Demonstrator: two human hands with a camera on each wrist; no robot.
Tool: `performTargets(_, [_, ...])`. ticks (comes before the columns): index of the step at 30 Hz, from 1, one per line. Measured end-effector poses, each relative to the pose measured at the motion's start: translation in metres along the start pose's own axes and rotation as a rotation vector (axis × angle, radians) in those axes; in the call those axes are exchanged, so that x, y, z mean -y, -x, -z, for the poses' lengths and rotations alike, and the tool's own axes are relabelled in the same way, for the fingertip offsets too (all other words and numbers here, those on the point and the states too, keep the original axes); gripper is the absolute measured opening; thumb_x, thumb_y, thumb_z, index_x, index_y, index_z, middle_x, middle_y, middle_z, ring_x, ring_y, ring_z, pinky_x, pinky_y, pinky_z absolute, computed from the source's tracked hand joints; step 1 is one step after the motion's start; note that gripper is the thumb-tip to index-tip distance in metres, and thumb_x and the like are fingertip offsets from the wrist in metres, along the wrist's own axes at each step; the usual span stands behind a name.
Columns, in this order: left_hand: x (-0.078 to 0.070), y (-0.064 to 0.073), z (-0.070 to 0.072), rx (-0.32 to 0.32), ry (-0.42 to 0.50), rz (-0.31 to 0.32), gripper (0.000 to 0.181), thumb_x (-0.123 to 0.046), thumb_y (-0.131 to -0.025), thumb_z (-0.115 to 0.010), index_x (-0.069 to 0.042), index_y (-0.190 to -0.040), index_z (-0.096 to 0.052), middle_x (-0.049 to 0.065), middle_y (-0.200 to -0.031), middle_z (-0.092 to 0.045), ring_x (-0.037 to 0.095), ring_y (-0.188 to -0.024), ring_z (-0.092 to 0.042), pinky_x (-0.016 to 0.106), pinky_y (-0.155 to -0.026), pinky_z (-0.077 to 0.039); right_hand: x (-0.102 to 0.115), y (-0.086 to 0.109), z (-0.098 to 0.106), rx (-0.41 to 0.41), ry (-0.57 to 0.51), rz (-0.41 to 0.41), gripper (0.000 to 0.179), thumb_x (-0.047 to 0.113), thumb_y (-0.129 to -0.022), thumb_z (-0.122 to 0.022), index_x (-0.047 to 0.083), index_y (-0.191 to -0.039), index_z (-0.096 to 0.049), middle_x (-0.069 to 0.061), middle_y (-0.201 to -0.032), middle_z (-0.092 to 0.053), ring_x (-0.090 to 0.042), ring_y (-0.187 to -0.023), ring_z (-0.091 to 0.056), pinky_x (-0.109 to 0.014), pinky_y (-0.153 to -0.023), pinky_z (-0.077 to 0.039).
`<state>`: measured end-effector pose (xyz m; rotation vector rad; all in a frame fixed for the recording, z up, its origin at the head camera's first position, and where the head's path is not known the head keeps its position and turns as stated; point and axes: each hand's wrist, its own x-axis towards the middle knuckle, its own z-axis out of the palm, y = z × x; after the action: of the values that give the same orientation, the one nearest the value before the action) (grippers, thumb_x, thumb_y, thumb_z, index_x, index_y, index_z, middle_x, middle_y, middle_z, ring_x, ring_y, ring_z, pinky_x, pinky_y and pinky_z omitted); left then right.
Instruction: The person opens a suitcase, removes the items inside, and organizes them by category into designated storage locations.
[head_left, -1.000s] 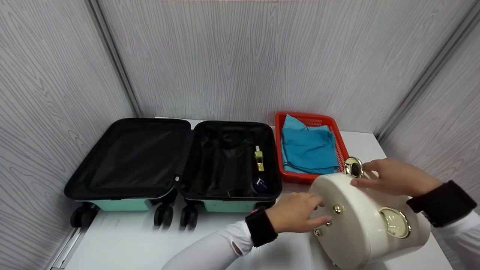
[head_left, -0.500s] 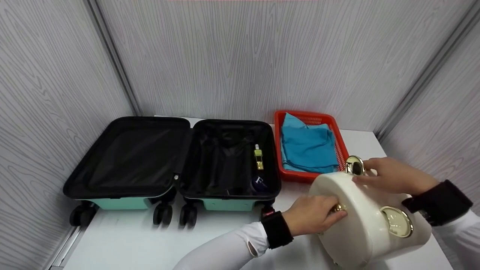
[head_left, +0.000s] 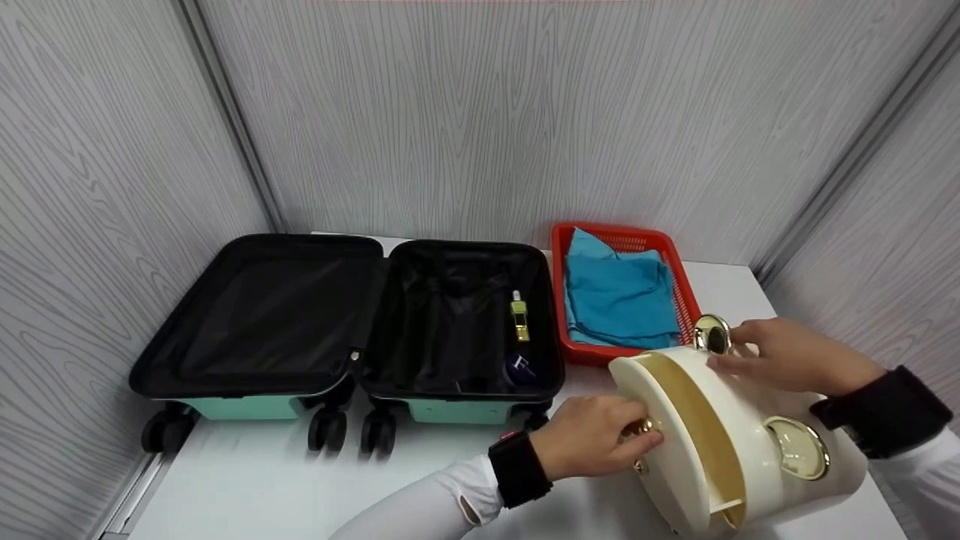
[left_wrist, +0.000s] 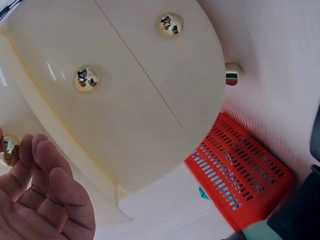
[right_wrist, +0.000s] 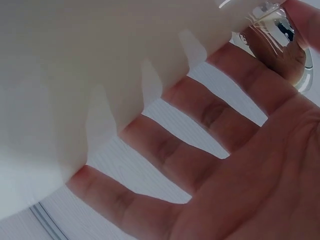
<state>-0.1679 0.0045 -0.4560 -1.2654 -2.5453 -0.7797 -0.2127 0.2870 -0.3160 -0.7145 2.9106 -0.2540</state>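
Note:
A cream, round-fronted drawer box with gold-rimmed fittings lies tilted at the right of the head view. Its top drawer stands partway out, showing a yellowish inner side. My left hand pinches the gold knob on that drawer. In the left wrist view, more gold knobs dot the front below it. My right hand rests on the box's upper side beside a raised gold-rimmed ring. Its fingers are stretched out, fingertips against the cream surface in the right wrist view.
An open mint suitcase with a black lining lies left, holding a yellow-green bottle and a dark blue round item. A red basket with folded blue cloths stands behind the box. Grey panels wall the table in.
My left hand reached the gold knob, took hold of it and drew the drawer out to the left. My right hand has stayed on the box.

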Motion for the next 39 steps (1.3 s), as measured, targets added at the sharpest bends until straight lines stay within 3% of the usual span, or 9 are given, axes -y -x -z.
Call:
performTargets(10, [0.004,0.027,0.006,-0.112,-0.121,-0.070,0.032,-0.048,-0.110,-0.060,-0.023,-0.093,-0.069,-0.011,-0.087,-0.069,0.004,-0.081,-0.070,0.018,-0.063,-0.048,-0.002,0.004,-0.002,0.010,0.002,-0.002,0.026,0.035,-0.102,-0.075,0.020,-0.083,-0.065,0.010,-0.080,-0.061,-0.007,-0.074,-0.053,-0.029,-0.069,-0.045])
performTargets(16, [0.006,0.032,0.007,-0.100,-0.070,-0.055,0.031,-0.049,-0.109,-0.059,-0.022,-0.096,-0.069,-0.012,-0.090,-0.070,0.002,-0.081,-0.069,0.016,-0.064,-0.046,-0.002,0.006,-0.002,0.006,0.009,0.002,0.026,0.035,-0.102,-0.075,0.020,-0.083,-0.065,0.010,-0.079,-0.059,-0.006,-0.072,-0.052,-0.028,-0.068,-0.044])
performTargets(20, [0.015,0.028,0.016,-0.069,-0.023,-0.053,0.034,-0.050,-0.109,-0.057,-0.022,-0.094,-0.068,-0.011,-0.091,-0.071,0.000,-0.079,-0.065,0.014,-0.064,-0.042,0.000,0.005,-0.001,0.008,0.013,0.007,0.027,0.035,-0.102,-0.074,0.020,-0.083,-0.063,0.010,-0.079,-0.059,-0.006,-0.072,-0.051,-0.028,-0.068,-0.044])
performTargets(24, [0.037,0.017,0.036,-0.021,0.006,-0.004,0.039,-0.049,-0.111,-0.051,-0.019,-0.092,-0.067,-0.005,-0.089,-0.071,0.003,-0.077,-0.062,0.019,-0.065,-0.043,0.002,0.004,0.000,0.011,0.018,0.014,0.028,0.035,-0.103,-0.074,0.020,-0.082,-0.063,0.010,-0.079,-0.060,-0.007,-0.073,-0.052,-0.029,-0.068,-0.045])
performTargets(28, [0.065,0.001,0.058,0.047,-0.034,0.089,0.037,-0.047,-0.111,-0.057,-0.017,-0.095,-0.071,-0.001,-0.091,-0.073,0.010,-0.081,-0.066,0.028,-0.069,-0.050,0.004,0.003,-0.001,0.009,0.014,0.020,0.029,0.034,-0.103,-0.074,0.020,-0.081,-0.063,0.009,-0.078,-0.060,-0.007,-0.072,-0.052,-0.030,-0.068,-0.045])
performTargets(33, [0.106,-0.024,0.076,0.235,-0.179,0.195,0.027,-0.039,-0.108,-0.065,-0.014,-0.104,-0.074,0.002,-0.101,-0.074,0.018,-0.093,-0.070,0.038,-0.080,-0.058,0.003,0.002,-0.001,0.026,0.006,0.013,0.028,0.035,-0.103,-0.074,0.019,-0.083,-0.063,0.009,-0.079,-0.059,-0.007,-0.072,-0.051,-0.029,-0.068,-0.044])
performTargets(36, [0.129,-0.037,0.080,0.343,-0.252,0.268,0.025,-0.035,-0.105,-0.070,-0.012,-0.112,-0.075,0.004,-0.111,-0.076,0.022,-0.102,-0.072,0.042,-0.088,-0.059,0.004,0.002,-0.001,0.024,0.004,0.016,0.026,0.034,-0.103,-0.074,0.017,-0.085,-0.065,0.008,-0.080,-0.060,-0.007,-0.072,-0.052,-0.029,-0.068,-0.045])
performTargets(39, [0.146,-0.046,0.078,0.412,-0.304,0.332,0.031,-0.035,-0.097,-0.079,-0.011,-0.118,-0.077,0.006,-0.118,-0.078,0.024,-0.108,-0.074,0.045,-0.094,-0.060,0.005,0.002,-0.002,0.017,0.006,0.017,0.025,0.033,-0.102,-0.075,0.017,-0.086,-0.066,0.008,-0.081,-0.061,-0.007,-0.073,-0.052,-0.030,-0.068,-0.046])
